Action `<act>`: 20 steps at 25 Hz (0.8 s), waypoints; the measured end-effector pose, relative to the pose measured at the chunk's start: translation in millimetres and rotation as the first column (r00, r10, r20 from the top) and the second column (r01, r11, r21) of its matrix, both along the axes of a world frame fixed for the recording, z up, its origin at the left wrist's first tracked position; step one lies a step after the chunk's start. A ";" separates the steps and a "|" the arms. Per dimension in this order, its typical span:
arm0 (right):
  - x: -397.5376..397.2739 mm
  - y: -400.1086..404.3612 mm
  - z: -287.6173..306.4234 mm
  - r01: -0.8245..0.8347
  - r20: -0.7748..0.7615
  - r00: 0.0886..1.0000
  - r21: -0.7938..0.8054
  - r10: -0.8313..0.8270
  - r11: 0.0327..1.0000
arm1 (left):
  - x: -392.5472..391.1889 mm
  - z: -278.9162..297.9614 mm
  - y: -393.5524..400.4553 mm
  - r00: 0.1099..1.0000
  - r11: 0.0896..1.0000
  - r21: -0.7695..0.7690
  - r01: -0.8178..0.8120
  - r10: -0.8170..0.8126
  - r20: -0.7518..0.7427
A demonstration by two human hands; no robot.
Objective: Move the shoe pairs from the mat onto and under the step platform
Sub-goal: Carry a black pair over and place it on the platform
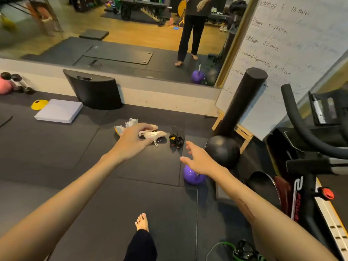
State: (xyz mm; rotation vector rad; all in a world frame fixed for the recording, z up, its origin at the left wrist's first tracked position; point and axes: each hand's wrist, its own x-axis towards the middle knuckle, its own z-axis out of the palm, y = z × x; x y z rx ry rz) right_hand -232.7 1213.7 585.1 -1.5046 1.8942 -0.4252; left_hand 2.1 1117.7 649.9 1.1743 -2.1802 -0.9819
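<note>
Three shoe pairs remain on the mat (56,147); none moved yet.
At frame centre, the left hand (131,141) hovers spread over the pale pair (155,134); the right hand (199,160), empty, reaches near the black pair (176,137); a white-orange pair (125,126) lies behind.

Dark grey mat (56,147), cream-white shoes (155,134), black shoes with orange-red trim (176,138), purple kettlebell (194,176), black ball (223,150), yellow cone (39,104), pale lilac pad (59,111), pink ball (4,86)
</note>
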 end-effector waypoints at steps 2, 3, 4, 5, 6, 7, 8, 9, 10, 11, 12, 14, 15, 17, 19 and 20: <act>-4.4 -44.8 -12.7 0.040 0.030 0.999 0.047 -0.042 0.998 | -12.7 -13.7 -59.6 1.000 1.000 0.015 0.003 -0.004 0.025; -7.4 -63.5 -18.4 0.052 0.051 0.997 0.064 -0.056 0.997 | -19.2 -18.1 -86.5 0.998 1.000 0.019 0.021 -0.021 0.052; -12.9 -89.1 -24.5 0.070 0.064 0.995 0.077 -0.075 0.995 | -28.5 -22.6 -121.4 0.995 0.998 0.022 0.053 -0.055 0.085; -20.3 -116.0 -28.6 0.093 0.065 0.993 0.081 -0.099 0.992 | -40.2 -26.7 -156.8 0.988 0.995 0.024 0.094 -0.096 0.119; -30.3 -141.5 -30.7 0.122 0.063 0.990 0.080 -0.128 0.989 | -54.0 -33.1 -189.3 0.981 0.991 0.035 0.126 -0.130 0.147; -41.5 -164.4 -33.0 0.153 0.059 0.986 0.072 -0.157 0.986 | -70.6 -40.0 -217.9 0.970 0.986 0.051 0.157 -0.164 0.180; -53.3 -185.9 -36.0 0.181 0.051 0.981 0.070 -0.185 0.981 | -90.9 -46.4 -244.7 0.955 0.979 0.066 0.195 -0.204 0.217; -66.9 -207.6 -40.4 0.200 0.038 0.978 0.081 -0.203 0.977 | -114.3 -54.4 -271.7 0.937 0.970 0.074 0.230 -0.241 0.252; -80.8 -228.1 -48.0 0.203 0.026 0.978 0.096 -0.207 0.974 | -136.7 -64.0 -295.6 0.919 0.963 0.083 0.257 -0.270 0.286; -93.6 -247.4 -58.1 0.197 0.020 0.980 0.106 -0.200 0.975 | -155.8 -75.5 -316.1 0.904 0.956 0.092 0.278 -0.293 0.310; -108.1 -269.6 -72.5 0.193 0.015 0.981 0.115 -0.196 0.975 | -176.3 -91.5 -338.1 0.892 0.952 0.099 0.290 -0.306 0.334; -140.5 -318.5 -111.9 0.183 0.000 0.983 0.158 -0.185 0.970 | -215.1 -132.6 -382.3 0.871 0.951 0.127 0.283 -0.310 0.381; -156.0 -341.0 -134.6 0.163 -0.005 0.986 0.199 -0.166 0.966 | -230.9 -157.4 -401.8 0.857 0.948 0.167 0.271 -0.316 0.407; -180.2 -384.1 -188.1 0.129 -0.030 0.992 0.283 -0.126 0.950 | -259.2 -213.0 -442.6 0.802 0.936 0.228 0.268 -0.348 0.486; -196.7 -417.7 -245.9 0.083 -0.064 0.996 0.362 -0.064 0.928 | -277.8 -273.6 -475.8 0.770 0.935 0.264 0.238 -0.347 0.535; -201.2 -427.2 -273.5 0.048 -0.081 0.997 0.392 -0.017 0.919 | -284.7 -303.9 -484.8 0.751 0.934 0.262 0.244 -0.353 0.558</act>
